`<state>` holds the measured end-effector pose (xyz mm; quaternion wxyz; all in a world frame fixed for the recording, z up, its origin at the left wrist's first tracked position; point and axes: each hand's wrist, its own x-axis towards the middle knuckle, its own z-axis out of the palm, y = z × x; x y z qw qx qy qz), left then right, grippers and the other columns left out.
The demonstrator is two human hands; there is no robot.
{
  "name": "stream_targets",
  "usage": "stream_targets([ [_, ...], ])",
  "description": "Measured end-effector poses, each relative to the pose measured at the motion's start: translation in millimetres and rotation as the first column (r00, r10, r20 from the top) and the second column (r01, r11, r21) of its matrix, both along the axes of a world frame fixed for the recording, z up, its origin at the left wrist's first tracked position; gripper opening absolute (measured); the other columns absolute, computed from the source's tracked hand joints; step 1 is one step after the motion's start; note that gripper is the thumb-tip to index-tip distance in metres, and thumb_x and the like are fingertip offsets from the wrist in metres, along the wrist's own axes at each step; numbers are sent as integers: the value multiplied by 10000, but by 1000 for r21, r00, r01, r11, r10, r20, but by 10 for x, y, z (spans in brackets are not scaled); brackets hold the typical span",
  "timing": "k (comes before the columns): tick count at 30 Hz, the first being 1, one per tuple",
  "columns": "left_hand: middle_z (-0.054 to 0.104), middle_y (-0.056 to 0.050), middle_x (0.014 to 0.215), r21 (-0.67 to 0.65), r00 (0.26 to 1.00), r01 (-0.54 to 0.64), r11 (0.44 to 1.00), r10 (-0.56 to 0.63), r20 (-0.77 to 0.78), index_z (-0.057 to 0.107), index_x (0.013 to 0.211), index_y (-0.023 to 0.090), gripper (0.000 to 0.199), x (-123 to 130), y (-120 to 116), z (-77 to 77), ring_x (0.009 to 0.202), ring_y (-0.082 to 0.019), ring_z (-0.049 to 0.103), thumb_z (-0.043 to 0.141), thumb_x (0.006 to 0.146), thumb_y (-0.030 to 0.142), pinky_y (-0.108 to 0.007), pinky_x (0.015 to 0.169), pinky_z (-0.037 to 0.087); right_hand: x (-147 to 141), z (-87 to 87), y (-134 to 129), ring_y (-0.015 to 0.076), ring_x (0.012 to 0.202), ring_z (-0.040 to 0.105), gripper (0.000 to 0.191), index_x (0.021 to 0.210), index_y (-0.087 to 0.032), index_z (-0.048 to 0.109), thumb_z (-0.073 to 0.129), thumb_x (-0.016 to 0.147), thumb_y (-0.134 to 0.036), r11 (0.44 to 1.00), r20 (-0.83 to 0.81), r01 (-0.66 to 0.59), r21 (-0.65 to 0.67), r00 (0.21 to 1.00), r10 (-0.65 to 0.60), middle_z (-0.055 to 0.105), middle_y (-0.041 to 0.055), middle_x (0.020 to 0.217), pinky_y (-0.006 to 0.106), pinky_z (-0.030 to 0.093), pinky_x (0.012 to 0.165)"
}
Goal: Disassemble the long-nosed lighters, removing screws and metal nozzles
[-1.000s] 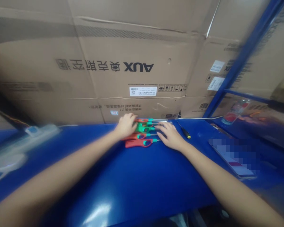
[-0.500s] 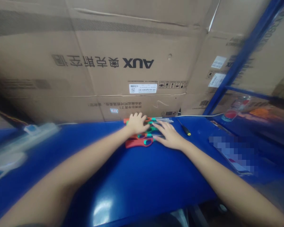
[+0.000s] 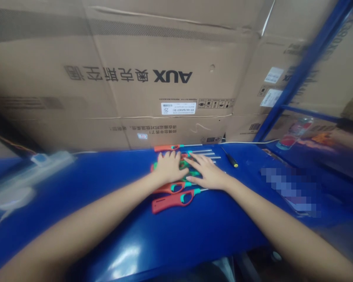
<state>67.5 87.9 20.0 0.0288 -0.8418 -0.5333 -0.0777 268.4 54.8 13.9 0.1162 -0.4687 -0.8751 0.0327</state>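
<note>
Several long-necked gas lighters lie side by side on the blue table [image 3: 129, 227], handles to the left and metal barrels to the right. The nearest is a red lighter [image 3: 167, 203] with a green trigger; an orange-red lighter [image 3: 167, 188] lies just behind it. At the far side, an orange lighter [image 3: 166, 148] rests by the cardboard. My left hand [image 3: 169, 168] lies over the handles of the middle lighters, fingers spread. My right hand [image 3: 208, 172] rests across their necks with fingers apart. Both hands partly hide the green and red lighters underneath.
A large cardboard box [image 3: 120, 98] walls the back. A black screwdriver [image 3: 230, 158] with a yellow end lies right of the lighters. Farther right are a bottle [image 3: 288, 141] and a blue metal frame [image 3: 300, 70]. A white power strip [image 3: 55, 160] lies left.
Both hands have moved slightly toward me, and the nearer lighters have slid with them, spreading apart. The farthest orange lighter stays near the cardboard, now uncovered.
</note>
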Motion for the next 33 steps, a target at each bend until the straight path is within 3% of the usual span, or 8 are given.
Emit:
stream_targets([
  [4,326,-208,1615,-41,1000,-19,999,18,-13,308,1568,115,926,-23,22,-15,1468,-402,320,415,859,701,-617,1177,208,-53,18,-28,387,1524,195,846,1578,-233,347,421,913,-750,1000,21,-22,-9,1000,22,238,142,1663,637,182,1205],
  [9,249,-191,1649,-75,999,-49,996,48,-25,248,1601,146,932,-25,222,6,1515,-391,237,346,877,724,-588,1216,130,-80,17,-51,352,1552,113,906,1606,-208,263,412,907,-765,996,22,-75,-58,997,76,164,130,1678,616,105,1233],
  [14,153,-209,1667,-150,993,-118,982,113,-39,181,1618,161,1030,4,240,35,1521,-466,153,312,830,812,-717,1165,77,-84,22,-62,331,1559,32,980,1623,-152,171,381,904,-784,992,38,-79,-100,996,83,87,147,1679,585,42,1246],
  [21,-6,-165,1683,-252,984,-175,952,162,-71,39,1629,190,1076,-41,-29,49,1533,-465,-2,312,819,844,-737,1158,-1,-92,44,-52,333,1558,74,949,1621,-212,201,383,894,-796,992,26,-62,-106,998,65,131,116,1680,605,51,1239],
  [28,-58,-136,1685,-150,991,-131,980,133,5,79,1629,189,1069,-119,73,-64,1549,-391,-68,312,823,851,-649,1205,-42,-119,14,-49,319,1562,52,951,1622,-224,179,331,893,-816,980,62,1,-200,998,12,95,75,1687,607,55,1237],
  [33,-91,-133,1678,-180,996,-86,980,88,5,72,1629,180,1090,-109,44,3,1548,-394,-80,334,812,853,-681,1187,-40,-95,-16,-20,340,1550,135,873,1611,-246,240,344,922,-773,985,17,1,-173,1000,2,217,87,1672,649,109,1219],
])
